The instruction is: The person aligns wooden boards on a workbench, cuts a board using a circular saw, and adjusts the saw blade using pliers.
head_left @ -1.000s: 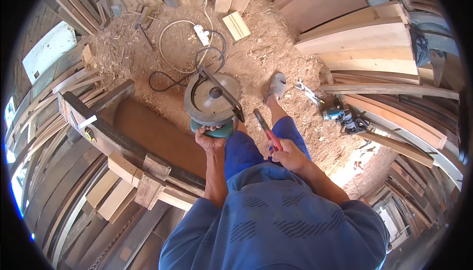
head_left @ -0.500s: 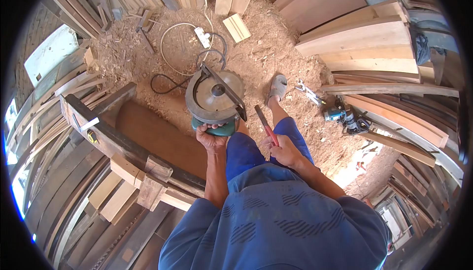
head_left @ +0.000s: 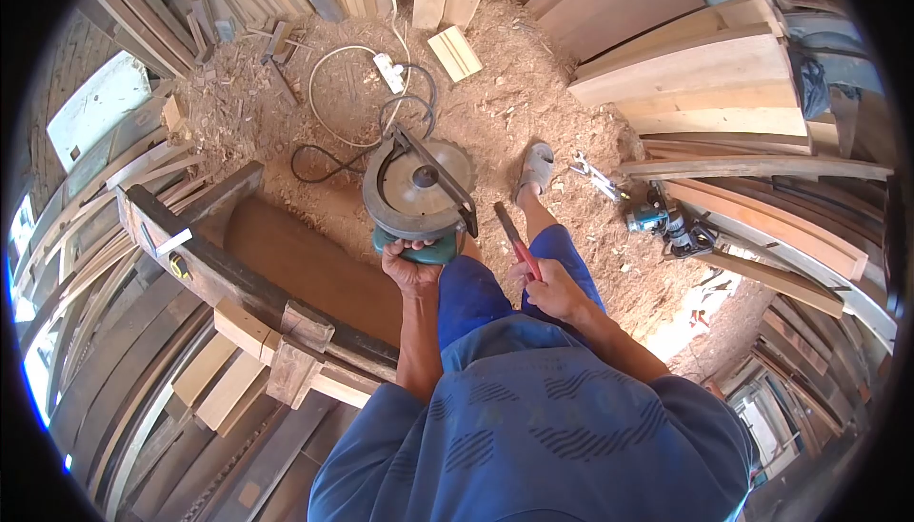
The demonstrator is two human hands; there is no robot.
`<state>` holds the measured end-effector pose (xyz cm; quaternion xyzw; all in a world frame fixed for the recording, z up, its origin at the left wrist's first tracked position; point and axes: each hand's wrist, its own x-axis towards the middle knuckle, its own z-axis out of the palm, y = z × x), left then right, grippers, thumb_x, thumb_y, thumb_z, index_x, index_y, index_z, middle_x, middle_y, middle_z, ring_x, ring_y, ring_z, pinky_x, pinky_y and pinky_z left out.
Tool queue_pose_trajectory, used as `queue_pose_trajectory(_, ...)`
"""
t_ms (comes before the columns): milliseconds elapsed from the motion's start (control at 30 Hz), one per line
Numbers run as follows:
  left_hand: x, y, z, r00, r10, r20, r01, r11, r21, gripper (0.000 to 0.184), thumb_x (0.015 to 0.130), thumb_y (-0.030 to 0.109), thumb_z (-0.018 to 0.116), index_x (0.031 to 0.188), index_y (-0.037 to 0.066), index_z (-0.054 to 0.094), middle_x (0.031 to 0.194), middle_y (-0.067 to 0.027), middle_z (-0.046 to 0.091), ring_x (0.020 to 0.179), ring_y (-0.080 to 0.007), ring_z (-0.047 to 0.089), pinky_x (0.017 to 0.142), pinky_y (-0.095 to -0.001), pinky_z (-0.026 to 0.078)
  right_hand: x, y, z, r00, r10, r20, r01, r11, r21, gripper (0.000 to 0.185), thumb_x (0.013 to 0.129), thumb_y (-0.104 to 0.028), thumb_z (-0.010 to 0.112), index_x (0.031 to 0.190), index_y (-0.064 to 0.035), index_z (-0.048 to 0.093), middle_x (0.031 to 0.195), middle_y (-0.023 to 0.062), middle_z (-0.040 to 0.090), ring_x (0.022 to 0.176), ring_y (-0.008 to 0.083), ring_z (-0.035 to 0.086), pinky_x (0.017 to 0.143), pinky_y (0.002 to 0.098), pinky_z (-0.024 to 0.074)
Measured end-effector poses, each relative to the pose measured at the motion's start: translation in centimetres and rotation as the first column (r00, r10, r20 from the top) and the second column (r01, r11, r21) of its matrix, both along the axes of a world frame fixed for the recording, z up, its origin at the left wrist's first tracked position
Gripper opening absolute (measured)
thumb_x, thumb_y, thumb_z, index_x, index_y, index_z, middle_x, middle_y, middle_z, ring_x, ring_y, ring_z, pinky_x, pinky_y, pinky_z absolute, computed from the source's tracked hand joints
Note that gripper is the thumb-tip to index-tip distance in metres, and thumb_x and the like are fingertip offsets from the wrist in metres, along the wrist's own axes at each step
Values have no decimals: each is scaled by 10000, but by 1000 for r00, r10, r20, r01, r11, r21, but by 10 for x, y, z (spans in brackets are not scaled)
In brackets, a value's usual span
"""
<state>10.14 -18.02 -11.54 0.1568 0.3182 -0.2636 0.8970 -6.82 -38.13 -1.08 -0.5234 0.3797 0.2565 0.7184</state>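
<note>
A circular saw [head_left: 388, 200] with a green body rests in my left hand [head_left: 413, 273], whose fingers are wrapped round the green part near my left knee. Its toothed round blade [head_left: 447, 162] faces up, with a dark bar running across it. To the right, my right hand [head_left: 557, 289] is closed round the red handle of a file [head_left: 511, 227]. The dark, flat end of the file points up and left, beside the saw but apart from the blade. My palm hides part of the handle.
A power strip [head_left: 388, 73] with looped cables lies on sawdust ahead. A teal power tool [head_left: 657, 220] and a spanner-like metal tool [head_left: 597, 177] are right of my sandalled foot [head_left: 536, 166]. Stacked boards [head_left: 705, 75] surround me; a dark timber frame [head_left: 200, 265] stands left.
The saw has shifted very slightly to the right in my left hand. My right hand and the file stay nearly in place.
</note>
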Motion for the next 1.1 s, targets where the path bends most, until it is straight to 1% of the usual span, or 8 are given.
queue_pose_trajectory(67, -1, 1, 0, 1000, -2, 11, 2, 1000, -4, 56, 748, 97, 599, 764, 101, 545, 680, 13, 481, 672, -185, 522, 713, -391, 473, -11, 9, -15, 999, 44, 8, -44, 997, -70, 206, 937, -46, 563, 1084, 45, 674, 701, 25, 560, 627, 158, 546, 636, 329, 484)
queue_pose_trajectory(167, -5, 2, 0, 1000, -4, -17, 5, 999, 40, 55, 751, 98, 596, 767, 108, 545, 682, 16, 472, 672, -183, 514, 712, -393, 472, -19, 19, -10, 954, 224, 198, -190, 965, -179, 205, 932, -42, 558, 1075, 40, 681, 756, 40, 598, 666, 139, 565, 642, 316, 482)
queue_pose_trajectory(267, -5, 2, -1, 1000, -7, -19, 8, 999, 34, 50, 751, 100, 591, 760, 113, 544, 679, 19, 466, 669, -181, 509, 717, -394, 470, -9, 10, -4, 993, 115, -23, -117, 990, -79, 221, 917, -37, 557, 1084, 43, 677, 856, 112, 662, 764, 186, 640, 720, 343, 515)
queue_pose_trajectory(367, -4, -1, 2, 1000, -11, -22, 11, 1000, 15, 61, 746, 104, 593, 744, 121, 535, 676, 19, 463, 674, -182, 511, 724, -392, 465, -11, 4, -3, 982, 182, -60, -186, 979, -81, 250, 904, -35, 557, 1114, 52, 660, 932, 169, 673, 857, 244, 665, 802, 372, 523)
queue_pose_trajectory(467, -6, 3, -4, 998, -2, -65, 5, 999, 42, 87, 744, 105, 593, 724, 125, 512, 675, 11, 457, 680, -185, 512, 728, -396, 460, -8, 2, 27, 971, 209, 117, -157, 924, -348, 297, 887, -23, 539, 1152, 47, 651, 918, 168, 655, 842, 282, 650, 823, 384, 519)
queue_pose_trajectory(567, -7, 6, -7, 994, -11, -108, 25, 991, 129, 34, 735, 106, 581, 760, 98, 559, 689, -3, 504, 668, -186, 533, 707, -400, 483, -13, -2, 37, 942, 273, 193, -216, 938, -271, 342, 866, -12, 514, 1176, 44, 649, 904, 155, 637, 826, 273, 637, 813, 376, 512)
queue_pose_trajectory(833, -9, 5, 3, 994, -70, -88, 83, 984, 155, 114, 780, 137, 570, 719, 109, 478, 682, -24, 475, 695, -195, 502, 732, -393, 443, -14, 5, 18, 976, 180, 120, -186, 982, 35, 345, 861, -18, 517, 1166, 63, 655, 881, 77, 584, 789, 159, 562, 740, 322, 480)
queue_pose_trajectory(1100, -9, 7, -5, 989, -80, -127, 105, 972, 210, 84, 772, 125, 580, 741, 80, 516, 692, -32, 492, 703, -202, 523, 740, -393, 460, 1, -9, 23, 983, 181, 28, -184, 973, 143, 268, 919, -31, 533, 1132, 64, 664, 786, 42, 572, 700, 116, 539, 648, 299, 455)
